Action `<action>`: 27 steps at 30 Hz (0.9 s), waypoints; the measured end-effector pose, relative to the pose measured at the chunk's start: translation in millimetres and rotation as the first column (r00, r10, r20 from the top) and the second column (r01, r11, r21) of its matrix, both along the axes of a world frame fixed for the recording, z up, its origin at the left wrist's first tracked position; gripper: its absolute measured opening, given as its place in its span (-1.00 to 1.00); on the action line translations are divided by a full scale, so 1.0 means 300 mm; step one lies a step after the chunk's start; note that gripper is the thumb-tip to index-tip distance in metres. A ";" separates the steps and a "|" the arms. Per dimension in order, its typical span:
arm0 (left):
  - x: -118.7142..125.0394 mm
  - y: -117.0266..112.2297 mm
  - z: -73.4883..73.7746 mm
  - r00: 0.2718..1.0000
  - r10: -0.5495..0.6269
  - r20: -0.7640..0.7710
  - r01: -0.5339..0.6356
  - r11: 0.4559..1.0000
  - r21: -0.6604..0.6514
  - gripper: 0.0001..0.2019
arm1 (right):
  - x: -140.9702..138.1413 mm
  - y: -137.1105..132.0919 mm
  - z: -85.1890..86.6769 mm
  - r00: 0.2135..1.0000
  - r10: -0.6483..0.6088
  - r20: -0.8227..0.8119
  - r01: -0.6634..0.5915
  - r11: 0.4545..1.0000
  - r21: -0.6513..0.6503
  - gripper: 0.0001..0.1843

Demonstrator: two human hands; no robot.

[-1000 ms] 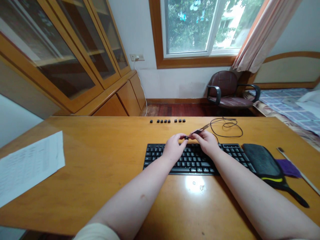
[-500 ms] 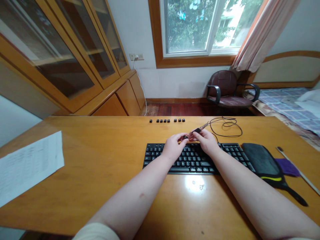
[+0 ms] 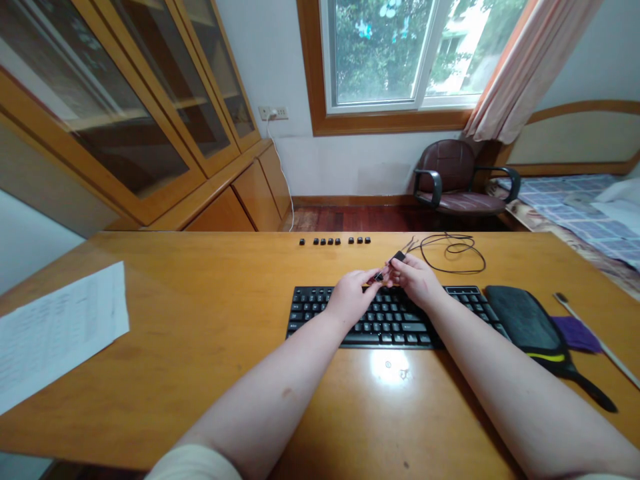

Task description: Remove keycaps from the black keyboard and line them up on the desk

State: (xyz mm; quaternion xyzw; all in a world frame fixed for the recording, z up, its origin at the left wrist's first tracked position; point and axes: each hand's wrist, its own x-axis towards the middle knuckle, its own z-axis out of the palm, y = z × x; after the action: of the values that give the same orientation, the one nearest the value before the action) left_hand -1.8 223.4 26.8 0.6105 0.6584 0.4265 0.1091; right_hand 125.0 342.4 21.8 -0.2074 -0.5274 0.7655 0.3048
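Above the back edge of a black keyboard [image 3: 385, 327] my two hands come close together. Between the fingertips of my left hand [image 3: 353, 297] is a small black keycap [image 3: 379, 276]. My right hand [image 3: 417, 280] pinches a keycap puller [image 3: 398, 257] by its black body, and its thin wire prongs point up and away to the right. Along the far edge of the desk, several loose keycaps [image 3: 330, 242] lie in a row. Part of the keyboard's top rows is hidden behind my hands.
A coiled black cable [image 3: 453, 253] lies behind the keyboard. To the right are a dark grey brush-like pad with a handle [image 3: 525, 320], a purple cloth [image 3: 575, 333] and a long white-handled brush [image 3: 613, 360]. Printed paper [image 3: 65, 327] rests at the left of the desk [image 3: 210, 320].
Both hands have shifted slightly to the right. The keycap in my left fingers has come nearer my right hand, and the puller has tilted a little more upright.
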 end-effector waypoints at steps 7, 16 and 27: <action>-0.003 0.000 -0.003 0.997 0.042 0.061 -0.043 0.999 0.003 -0.79 | -0.001 -0.011 0.018 1.000 0.026 -0.013 -0.027 0.993 -0.115 -0.77; -0.008 0.017 -0.030 0.971 0.078 0.226 -0.095 0.993 0.066 -0.82 | 0.012 0.020 0.020 0.974 -0.179 -0.136 0.167 0.981 -0.095 -0.89; -0.016 0.003 -0.008 0.986 0.010 0.169 -0.045 0.977 0.207 -0.77 | 0.022 -0.025 0.088 0.923 -0.098 0.373 -0.150 0.799 0.582 -0.65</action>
State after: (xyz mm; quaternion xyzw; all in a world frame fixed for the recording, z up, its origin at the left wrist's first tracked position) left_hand -6.8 224.4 24.5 0.5715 0.6066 0.5448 0.0929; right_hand 131.8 334.8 48.3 -0.2389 -0.7943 0.5071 0.2342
